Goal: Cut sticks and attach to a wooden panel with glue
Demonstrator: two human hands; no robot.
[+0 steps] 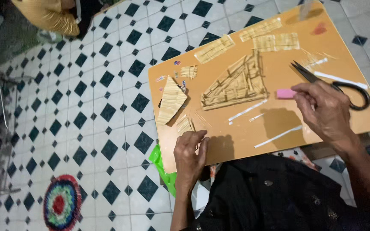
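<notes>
while the left hand (pixel 190 154) rests fingers curled on the near edge of the orange board (pixel 245 141), holding nothing, the right hand (pixel 324 112) hovers over the board's right side, fingers loosely bent beside the pink eraser (pixel 286 93), and i cannot tell whether it touches it. black scissors (pixel 335 84) lie just past that hand, and the triangular stick frame (pixel 236 84) sits mid-board, with a flat stick panel (pixel 171 101) to its left.

A home floor: chequered tiles (pixel 108 77), round rug (pixel 61 204) (brightly ringed).

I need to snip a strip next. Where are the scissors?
The scissors lie on the orange board's right side, just beyond the right hand, beside the pink eraser.
</notes>
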